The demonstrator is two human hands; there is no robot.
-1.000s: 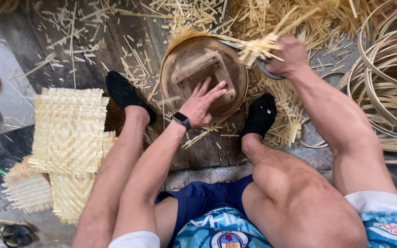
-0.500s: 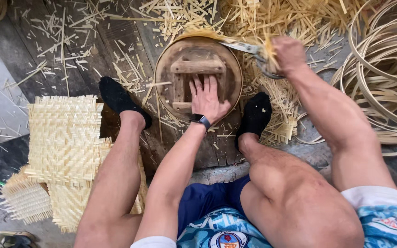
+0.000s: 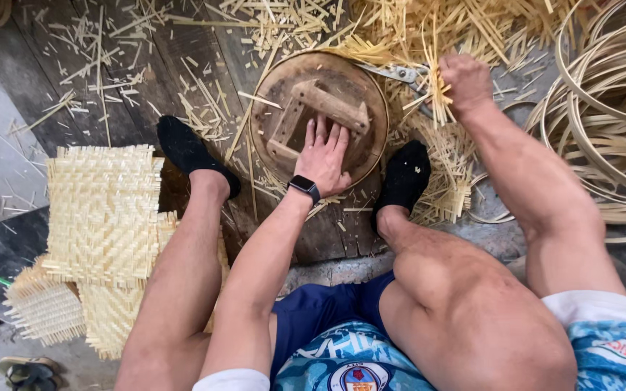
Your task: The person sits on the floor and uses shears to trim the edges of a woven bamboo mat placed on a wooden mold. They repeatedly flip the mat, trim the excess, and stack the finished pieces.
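While our knees frame the bottom of the view, we sit with both black-socked feet braced on the dark wooden floor (image 3: 124, 80), and the work lies between them. To our left, nearest us, a stack of flat woven bamboo mats (image 3: 103, 213) lies finished as weaving but untrimmed, their strip ends bristling out at the edges; we judge these wait their turn.

Further out, our left hand (image 3: 325, 156) lies flat on the round wooden mould (image 3: 318, 116), fingers (image 3: 331, 137) spread and pressing down beside its crossed wooden handle. A thin rim of bamboo shows around the mould's edge, so a mat seems to be pinned beneath it.

At the mould's far right edge, our right hand (image 3: 465, 83) is closed around the grip of a pair of metal shears (image 3: 400, 72), whose blades sit against the rim among the protruding strips. Loose strips still fan out on that right side, while the near and left edges look clean, so we judge the trimming is well along but not complete.

Beyond lie the bamboo offcuts (image 3: 429, 22), heaped thick, and to the far right coiled bamboo hoops (image 3: 610, 123), apparently unused so far.
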